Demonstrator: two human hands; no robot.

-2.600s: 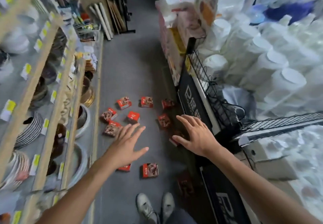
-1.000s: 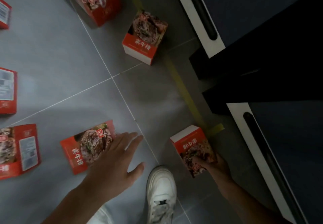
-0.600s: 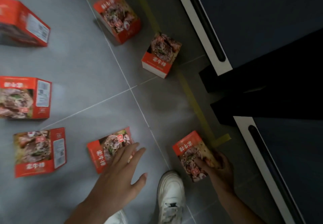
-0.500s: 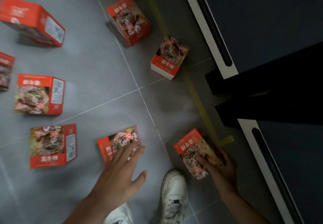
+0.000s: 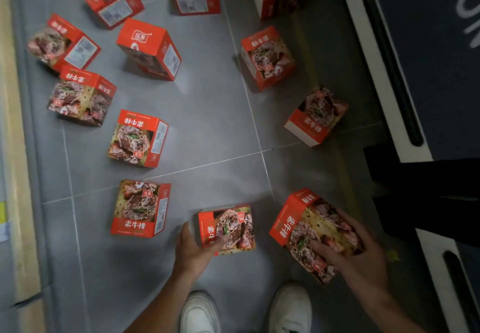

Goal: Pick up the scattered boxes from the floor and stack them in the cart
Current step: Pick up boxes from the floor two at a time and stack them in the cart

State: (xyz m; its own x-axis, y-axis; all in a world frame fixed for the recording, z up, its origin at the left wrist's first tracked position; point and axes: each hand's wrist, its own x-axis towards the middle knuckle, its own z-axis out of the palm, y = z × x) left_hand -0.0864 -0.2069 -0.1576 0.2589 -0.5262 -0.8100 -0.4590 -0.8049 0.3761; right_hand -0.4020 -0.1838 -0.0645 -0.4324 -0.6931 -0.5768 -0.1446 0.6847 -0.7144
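On the grey tiled floor [image 5: 213,130] by white shoes [image 5: 200,312], each hand pinches a red box: the left hand [image 5: 193,248] on one [image 5: 227,228], the right hand [image 5: 358,252] tilting another [image 5: 306,228]; firm side grips should lift both cleanly.

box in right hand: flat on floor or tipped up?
Tipped up. The box sits tilted in the right hand, its far end raised, unlike the flat boxes nearby.

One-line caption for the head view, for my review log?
Crouched over red boxes scattered on grey floor tiles, left hand grips one box while right hand grips another.
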